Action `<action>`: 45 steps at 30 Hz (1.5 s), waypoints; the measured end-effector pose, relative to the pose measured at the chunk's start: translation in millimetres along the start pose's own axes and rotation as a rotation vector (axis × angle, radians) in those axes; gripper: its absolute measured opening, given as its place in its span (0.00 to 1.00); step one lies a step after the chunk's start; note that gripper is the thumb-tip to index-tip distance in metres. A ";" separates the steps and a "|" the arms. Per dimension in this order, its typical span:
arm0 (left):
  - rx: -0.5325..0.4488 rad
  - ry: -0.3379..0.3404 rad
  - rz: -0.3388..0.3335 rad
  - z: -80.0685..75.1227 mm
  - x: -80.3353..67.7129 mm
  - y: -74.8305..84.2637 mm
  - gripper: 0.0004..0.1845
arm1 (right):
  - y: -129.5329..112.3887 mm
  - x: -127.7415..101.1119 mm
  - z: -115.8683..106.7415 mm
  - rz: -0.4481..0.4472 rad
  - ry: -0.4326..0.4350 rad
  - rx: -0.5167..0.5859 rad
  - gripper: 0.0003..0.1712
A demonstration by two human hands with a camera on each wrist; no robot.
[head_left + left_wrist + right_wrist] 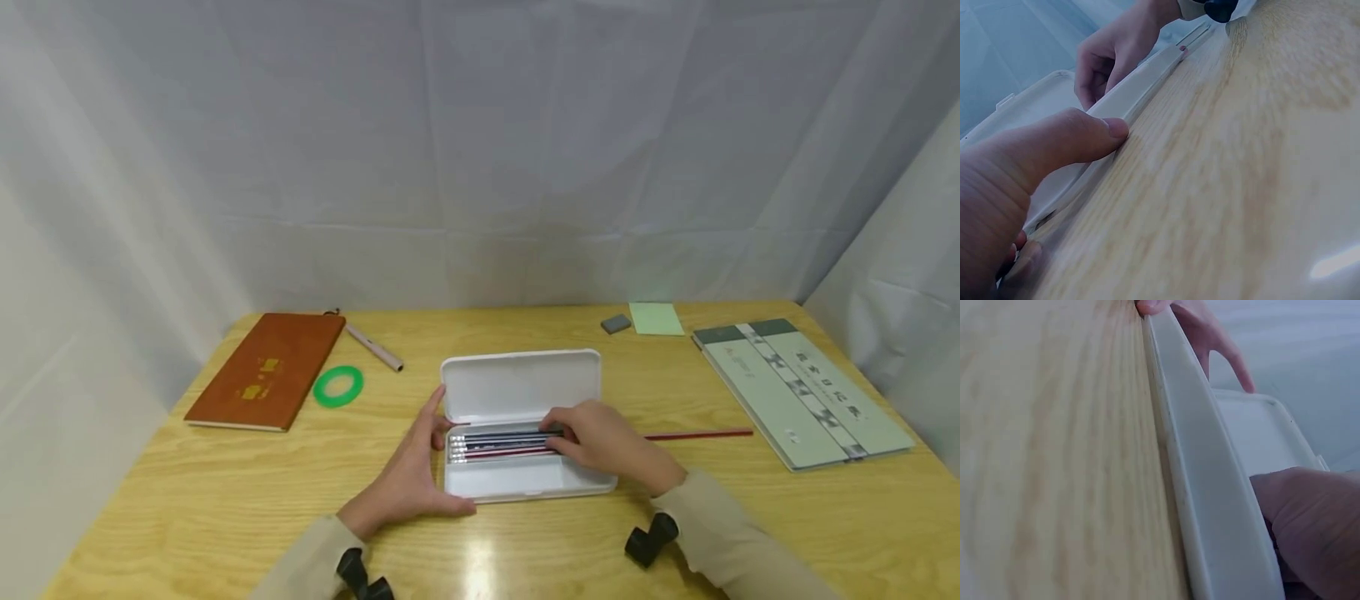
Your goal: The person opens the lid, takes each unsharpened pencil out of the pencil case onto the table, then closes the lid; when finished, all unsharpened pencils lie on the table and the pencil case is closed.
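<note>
A white pencil case point(525, 492) lies with its lid point(522, 387) raised at the back. Several dark blue and red pencils point(498, 444) lie side by side in its back part, silvery ends to the left. My left hand point(412, 475) holds the case's left end, thumb on the front wall and forefinger reaching up beside the lid. Inside the case, my right hand point(600, 442) bends its fingers and thumb round the right part of the pencils; its fingertips are hidden in the right wrist view.
A red pencil point(701, 434) lies right of the case, near a pale green notebook point(810, 392). Behind are a grey eraser point(616, 324) and green sticky notes point(656, 318). To the left are a green tape roll point(320, 388), a pen point(375, 347) and a brown notebook point(270, 358).
</note>
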State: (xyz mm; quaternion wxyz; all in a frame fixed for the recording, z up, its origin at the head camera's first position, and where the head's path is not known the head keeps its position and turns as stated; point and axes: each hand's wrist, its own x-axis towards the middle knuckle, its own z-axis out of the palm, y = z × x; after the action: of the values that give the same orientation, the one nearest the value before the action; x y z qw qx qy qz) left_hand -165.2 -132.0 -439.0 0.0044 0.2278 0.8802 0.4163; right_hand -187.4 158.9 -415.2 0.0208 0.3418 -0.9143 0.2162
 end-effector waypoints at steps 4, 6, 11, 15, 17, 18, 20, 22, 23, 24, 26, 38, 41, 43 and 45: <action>0.002 -0.007 -0.005 0.4 0.1 -0.4 0.80 | -3.5 -0.9 1.8 0.031 0.012 -0.005 0.04; 0.001 -0.009 -0.010 0.9 0.1 -0.6 0.81 | -4.4 -1.5 2.8 0.027 0.023 -0.025 0.03; -0.003 -0.012 -0.001 2.3 -0.4 -0.3 0.80 | -4.0 -6.6 2.4 0.015 0.038 -0.087 0.03; -0.002 -0.028 0.021 3.3 0.2 1.0 0.80 | 0.9 -20.3 -5.8 0.054 0.058 -0.079 0.04; -0.002 -0.031 0.022 3.3 0.6 1.8 0.80 | 5.6 -30.3 -12.9 0.073 0.083 -0.070 0.03; -0.002 -0.030 0.020 3.2 0.7 2.0 0.80 | 8.5 -35.8 -17.1 0.080 0.096 -0.062 0.02; 0.002 -0.024 0.010 2.5 0.7 2.4 0.80 | 15.9 -48.0 -25.7 0.102 0.130 -0.054 0.01; 0.003 -0.018 0.006 1.8 0.9 1.9 0.80 | 25.2 -62.1 -33.9 0.139 0.158 -0.043 0.02; 0.006 -0.017 0.006 1.5 1.0 1.4 0.80 | 30.6 -69.6 -37.4 0.158 0.168 -0.039 0.02; 0.008 -0.015 0.006 1.3 1.1 0.9 0.80 | 36.4 -77.4 -40.6 0.173 0.181 -0.034 0.02; 0.008 -0.013 0.006 0.7 1.3 0.5 0.80 | 48.0 -93.0 -45.6 0.198 0.211 -0.042 0.02; 0.029 -0.025 -0.006 -3.7 -0.4 1.7 0.79 | 83.6 -145.0 -53.1 0.195 0.244 -0.060 0.05; 0.029 -0.026 -0.009 -2.8 -0.2 1.3 0.79 | 84.2 -145.0 -53.6 0.209 0.225 -0.060 0.05; 0.027 -0.026 -0.014 -2.4 -0.2 1.8 0.79 | 84.7 -143.5 -53.5 0.207 0.217 -0.062 0.07; 0.026 -0.023 -0.014 -1.9 -0.4 1.9 0.79 | 85.0 -141.7 -52.9 0.201 0.216 -0.063 0.09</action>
State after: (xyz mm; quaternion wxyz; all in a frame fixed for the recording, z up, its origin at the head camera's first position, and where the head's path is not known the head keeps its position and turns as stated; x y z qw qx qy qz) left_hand -164.5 -132.5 -436.4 0.0144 0.2267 0.8869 0.4023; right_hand -138.6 325.0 -426.0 0.1081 0.2226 -0.9426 0.2241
